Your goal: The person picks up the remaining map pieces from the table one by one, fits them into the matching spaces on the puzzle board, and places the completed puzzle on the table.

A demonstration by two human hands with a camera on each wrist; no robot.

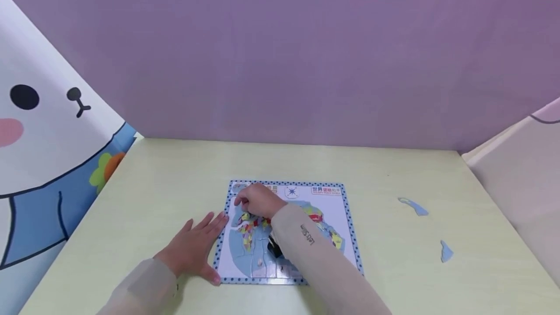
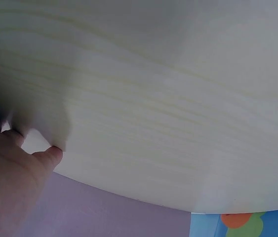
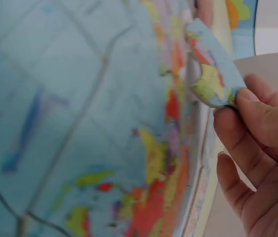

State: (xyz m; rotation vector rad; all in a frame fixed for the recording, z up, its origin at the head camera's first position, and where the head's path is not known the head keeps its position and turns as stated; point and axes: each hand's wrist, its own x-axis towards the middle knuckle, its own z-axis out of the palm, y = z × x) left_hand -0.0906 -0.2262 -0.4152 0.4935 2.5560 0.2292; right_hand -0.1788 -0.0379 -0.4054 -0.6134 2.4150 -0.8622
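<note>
A world-map jigsaw puzzle board [image 1: 344, 218] with a dotted blue border lies on the table. My right hand [image 1: 262, 200] is over its upper left part, the sleeve crossing the map. In the right wrist view, thumb and forefinger pinch a map puzzle piece [image 3: 217, 64], blue with red and yellow patches, held tilted above the board. From the head view that piece is hidden by the hand. My left hand [image 1: 194, 246] rests flat by the board's left border, fingers spread and fingertips at the edge. Only part of that hand's fingers [image 2: 51, 155] shows in the left wrist view.
To the right of the board, two loose blue puzzle pieces lie on the pale table [image 1: 393, 276]: a long curved one [image 1: 415, 206] and a small pointed one [image 1: 446, 252]. A purple cloth wall [image 1: 306, 62] rises behind; a cartoon-printed panel [image 1: 52, 159] stands at left.
</note>
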